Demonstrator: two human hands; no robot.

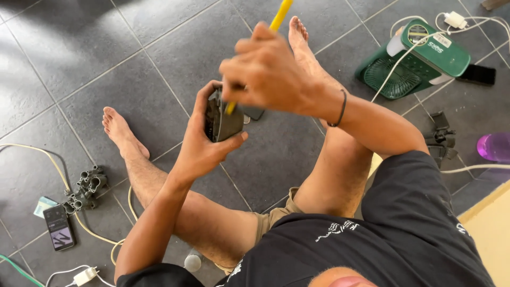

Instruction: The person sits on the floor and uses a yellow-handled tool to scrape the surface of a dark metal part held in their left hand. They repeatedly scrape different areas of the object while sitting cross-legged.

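Observation:
My left hand grips a small dark grey boxy device, held upright above my legs. My right hand is closed around a yellow-handled tool, most likely a screwdriver, whose lower end meets the top of the device. The tool's tip is hidden by the device and my fingers. A black band sits on my right wrist. I sit on a grey tiled floor with my bare legs stretched out.
A green fan-like appliance with white cables lies at upper right, beside a black phone. A grey plastic part, another phone and a cream cable lie at left. A purple bottle sits at right.

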